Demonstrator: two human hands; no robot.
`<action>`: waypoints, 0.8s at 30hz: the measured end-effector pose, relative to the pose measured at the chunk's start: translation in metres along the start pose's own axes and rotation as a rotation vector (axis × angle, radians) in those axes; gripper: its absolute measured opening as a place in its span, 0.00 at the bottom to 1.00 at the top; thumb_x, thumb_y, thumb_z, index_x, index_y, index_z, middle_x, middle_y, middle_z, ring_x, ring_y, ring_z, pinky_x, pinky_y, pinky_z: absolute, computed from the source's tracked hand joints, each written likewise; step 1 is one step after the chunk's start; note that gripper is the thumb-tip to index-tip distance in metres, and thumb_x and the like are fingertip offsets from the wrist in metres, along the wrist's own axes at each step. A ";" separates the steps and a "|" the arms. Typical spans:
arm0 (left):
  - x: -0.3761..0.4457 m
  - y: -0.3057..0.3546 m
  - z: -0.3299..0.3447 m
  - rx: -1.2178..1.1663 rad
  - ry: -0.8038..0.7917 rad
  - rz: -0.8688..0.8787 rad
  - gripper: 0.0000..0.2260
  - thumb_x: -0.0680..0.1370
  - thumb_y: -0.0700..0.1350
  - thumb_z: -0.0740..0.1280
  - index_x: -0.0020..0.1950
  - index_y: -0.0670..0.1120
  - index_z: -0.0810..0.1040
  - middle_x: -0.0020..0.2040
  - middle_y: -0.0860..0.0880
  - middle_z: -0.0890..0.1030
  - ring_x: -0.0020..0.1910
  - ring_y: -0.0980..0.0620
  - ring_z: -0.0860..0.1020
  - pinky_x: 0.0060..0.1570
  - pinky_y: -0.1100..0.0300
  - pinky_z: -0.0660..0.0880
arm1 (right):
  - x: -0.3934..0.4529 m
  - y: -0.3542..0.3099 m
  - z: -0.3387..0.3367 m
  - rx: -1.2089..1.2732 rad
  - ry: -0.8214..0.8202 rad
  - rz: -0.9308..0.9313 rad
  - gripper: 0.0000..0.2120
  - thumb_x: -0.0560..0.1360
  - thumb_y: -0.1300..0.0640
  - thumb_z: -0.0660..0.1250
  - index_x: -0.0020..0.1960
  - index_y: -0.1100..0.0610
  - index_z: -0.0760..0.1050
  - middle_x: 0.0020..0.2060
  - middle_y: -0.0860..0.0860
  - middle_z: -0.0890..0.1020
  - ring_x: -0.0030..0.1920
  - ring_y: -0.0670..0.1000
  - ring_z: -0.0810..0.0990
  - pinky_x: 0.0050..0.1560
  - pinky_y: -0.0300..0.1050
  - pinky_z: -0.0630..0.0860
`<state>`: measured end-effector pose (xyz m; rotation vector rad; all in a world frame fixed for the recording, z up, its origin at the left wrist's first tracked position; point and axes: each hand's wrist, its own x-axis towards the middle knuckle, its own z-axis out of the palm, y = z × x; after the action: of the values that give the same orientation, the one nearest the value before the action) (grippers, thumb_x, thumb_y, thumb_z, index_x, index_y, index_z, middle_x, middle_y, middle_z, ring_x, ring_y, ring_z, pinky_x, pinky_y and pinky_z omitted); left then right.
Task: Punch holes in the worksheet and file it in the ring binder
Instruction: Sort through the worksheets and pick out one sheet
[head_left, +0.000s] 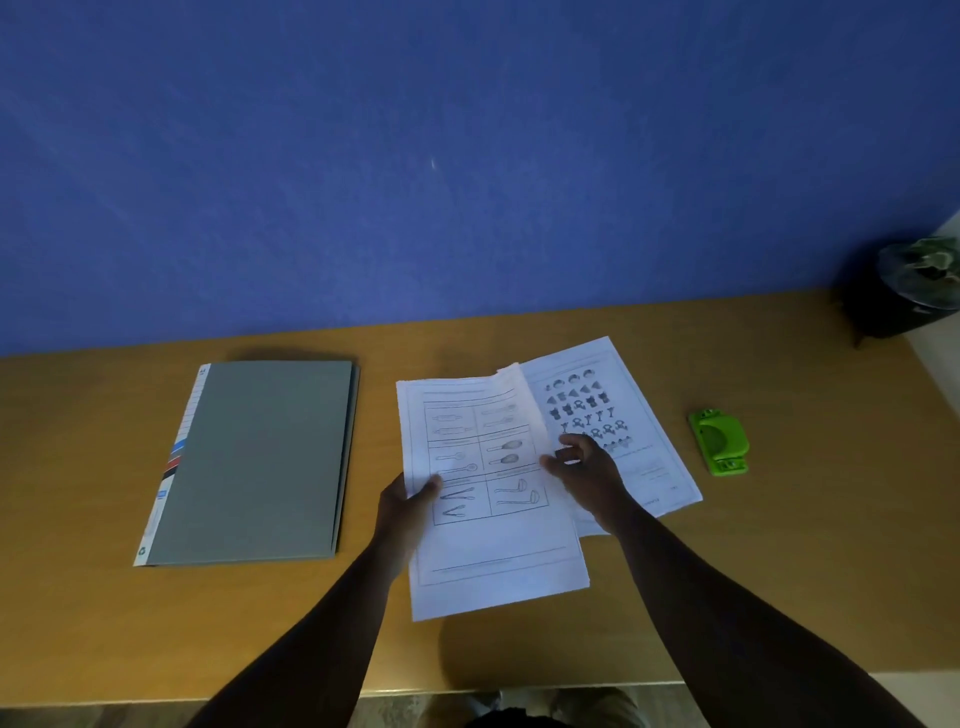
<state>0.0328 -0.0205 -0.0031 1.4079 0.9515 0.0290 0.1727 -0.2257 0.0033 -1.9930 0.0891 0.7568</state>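
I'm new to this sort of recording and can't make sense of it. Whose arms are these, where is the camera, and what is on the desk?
There is no machine here. A person wears a camera on the head, so this one picture looks forward and down along their own two bare arms.

The wooden desk stands against a blue wall. On its left lies a closed grey binder. On the right lies a small green hole punch. In the far right corner stands something dark that I cannot make out.

In the middle are printed sheets. The left hand holds a worksheet by its left edge, thumb on top. The right hand touches its right edge with fingers loosely bent; whether it pinches the paper I cannot tell. Beneath it a second sheet lies flat on the desk.
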 end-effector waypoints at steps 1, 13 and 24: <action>0.001 -0.003 -0.002 0.011 0.015 0.002 0.11 0.79 0.46 0.69 0.61 0.48 0.78 0.53 0.51 0.83 0.52 0.53 0.81 0.40 0.66 0.77 | 0.002 0.003 -0.002 -0.004 0.039 0.012 0.23 0.73 0.53 0.72 0.65 0.57 0.72 0.53 0.50 0.82 0.52 0.51 0.79 0.44 0.42 0.77; 0.011 -0.027 -0.021 0.062 0.053 -0.041 0.12 0.80 0.44 0.68 0.62 0.45 0.77 0.54 0.47 0.83 0.52 0.47 0.82 0.44 0.58 0.80 | 0.022 0.032 -0.048 -0.414 0.440 0.308 0.26 0.68 0.59 0.71 0.65 0.59 0.72 0.63 0.60 0.70 0.65 0.62 0.68 0.59 0.56 0.72; 0.013 -0.027 -0.023 0.081 0.086 -0.048 0.10 0.80 0.44 0.67 0.61 0.45 0.76 0.52 0.48 0.83 0.50 0.50 0.82 0.39 0.62 0.78 | 0.027 0.051 -0.062 -0.526 0.414 0.552 0.54 0.59 0.44 0.82 0.74 0.62 0.57 0.71 0.64 0.60 0.71 0.64 0.60 0.66 0.63 0.65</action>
<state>0.0141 -0.0013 -0.0295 1.4673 1.0674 0.0159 0.2056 -0.2969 -0.0291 -2.6525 0.7791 0.7401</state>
